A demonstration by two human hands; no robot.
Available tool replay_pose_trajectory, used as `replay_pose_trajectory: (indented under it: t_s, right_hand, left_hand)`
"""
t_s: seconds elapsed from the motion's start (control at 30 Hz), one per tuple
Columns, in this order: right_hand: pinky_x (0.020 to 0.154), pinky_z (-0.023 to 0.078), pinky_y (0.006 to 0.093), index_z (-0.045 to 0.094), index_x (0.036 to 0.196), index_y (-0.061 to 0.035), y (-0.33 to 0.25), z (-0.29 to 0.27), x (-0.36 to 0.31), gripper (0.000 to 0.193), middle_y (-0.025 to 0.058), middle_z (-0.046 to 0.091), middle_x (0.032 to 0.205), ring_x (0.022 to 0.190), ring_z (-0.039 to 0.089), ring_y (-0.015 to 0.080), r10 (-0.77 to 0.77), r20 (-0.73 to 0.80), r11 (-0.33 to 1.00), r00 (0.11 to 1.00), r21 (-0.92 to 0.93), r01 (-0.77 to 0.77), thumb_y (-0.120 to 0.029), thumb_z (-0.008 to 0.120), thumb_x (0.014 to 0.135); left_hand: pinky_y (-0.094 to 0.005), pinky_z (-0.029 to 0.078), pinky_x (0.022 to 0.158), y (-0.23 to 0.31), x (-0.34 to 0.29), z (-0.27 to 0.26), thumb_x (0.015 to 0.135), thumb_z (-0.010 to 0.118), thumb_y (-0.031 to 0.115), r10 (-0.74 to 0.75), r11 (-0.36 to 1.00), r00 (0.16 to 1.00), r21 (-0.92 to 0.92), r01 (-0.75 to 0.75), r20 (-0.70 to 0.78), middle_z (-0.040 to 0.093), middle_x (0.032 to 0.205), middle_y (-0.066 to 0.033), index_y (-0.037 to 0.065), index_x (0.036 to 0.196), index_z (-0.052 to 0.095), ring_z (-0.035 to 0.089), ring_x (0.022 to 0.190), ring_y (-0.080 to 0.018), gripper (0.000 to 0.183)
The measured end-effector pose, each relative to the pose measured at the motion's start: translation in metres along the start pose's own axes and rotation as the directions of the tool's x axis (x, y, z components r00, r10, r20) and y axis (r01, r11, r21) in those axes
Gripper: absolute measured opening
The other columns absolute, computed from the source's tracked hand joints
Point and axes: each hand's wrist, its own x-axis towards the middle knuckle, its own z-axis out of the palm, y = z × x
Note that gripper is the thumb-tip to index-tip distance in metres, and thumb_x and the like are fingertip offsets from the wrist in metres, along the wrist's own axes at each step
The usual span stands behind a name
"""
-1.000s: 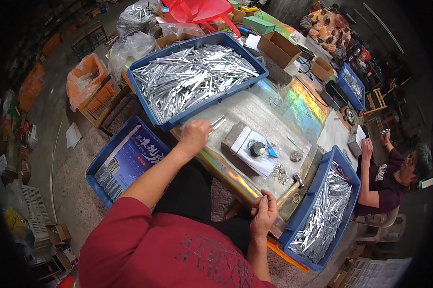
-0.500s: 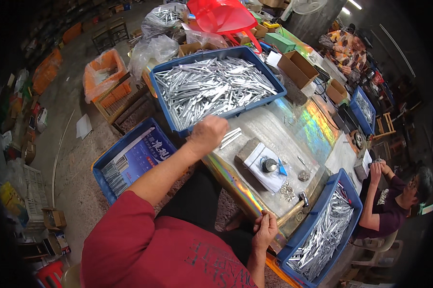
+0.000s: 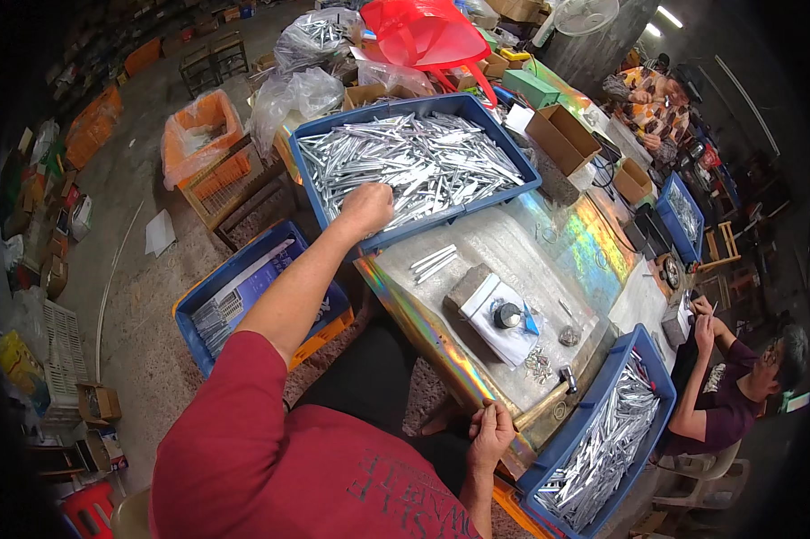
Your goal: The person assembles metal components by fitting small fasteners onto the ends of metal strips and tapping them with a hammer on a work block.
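My left hand (image 3: 365,207) reaches into the big blue tray (image 3: 308,175) at the table's far left. Its fingers curl down into the heap of silver metal strips (image 3: 423,157) there. My right hand (image 3: 493,435) rests at the near edge of the shiny rainbow-film table (image 3: 522,238), fingers curled on that edge. A few loose strips (image 3: 434,261) lie on the table beside a grey block with a white sheet and a black knob (image 3: 500,314).
A second blue tray of strips (image 3: 643,340) stands at the right. A blue bin (image 3: 243,269) sits on the floor at the left. A seated person (image 3: 737,395) works at the right. Cardboard boxes (image 3: 562,135), a red bag (image 3: 423,36) and an orange crate (image 3: 203,135) lie beyond.
My left hand has moved from the tabletop near the loose strips up into the big blue tray. My right hand has stayed at the table's near edge.
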Motion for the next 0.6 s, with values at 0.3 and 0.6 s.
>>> replay_pose_trajectory:
  t_s: [0.3,0.6]
  right_hand:
    - [0.040,0.030,0.0150,0.052,0.089,0.0004,0.008,-0.002,-0.003,0.015,0.0007,0.047,0.061,0.046,0.038,0.0032,-0.017,0.012,1.000,1.000,0.019,0.017,-0.012,0.045,0.085]
    - [0.039,0.028,0.0159,0.053,0.089,0.0020,0.003,0.001,-0.002,0.017,0.0010,0.046,0.058,0.043,0.036,0.0040,-0.014,-0.020,1.000,1.000,-0.001,0.014,-0.013,0.045,0.085]
  left_hand:
    - [-0.0219,0.040,0.047,-0.012,0.002,-0.002,0.066,0.058,0.009,-0.042,0.812,0.966,-0.572,-0.115,-0.253,0.056,0.057,-0.0048,0.001,0.068,0.059,0.051,0.050,-0.0094,0.009]
    - [-0.0145,0.036,0.042,0.025,-0.026,-0.038,0.072,0.060,0.009,-0.087,0.163,0.991,-0.983,-0.082,-0.097,0.055,0.062,-0.0004,0.003,0.078,0.056,0.049,0.049,-0.0040,0.010]
